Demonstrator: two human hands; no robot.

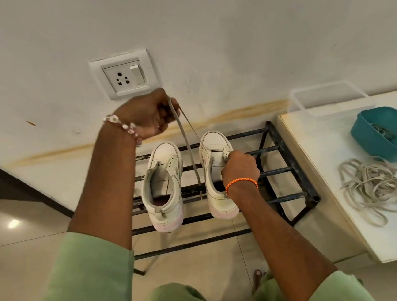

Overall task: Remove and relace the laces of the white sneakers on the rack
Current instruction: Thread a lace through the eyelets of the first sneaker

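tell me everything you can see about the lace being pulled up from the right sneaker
The lace is flat, greyish-white and fabric-looking. The left hand grips it above the rack, and two taut strands run down from there: one to the front eyelets of the right sneaker, one between the shoes, its end hanging free. The right hand holds that sneaker's eyelet flap.

Stained white wall [229, 36], seemingly tiled floor [19, 255].

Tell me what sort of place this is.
Most likely a home, perhaps near an entryway. A black metal shoe rack stands on a tiled floor against a plastered wall with a socket and switch plate, and a pair of white sneakers sits on the rack.
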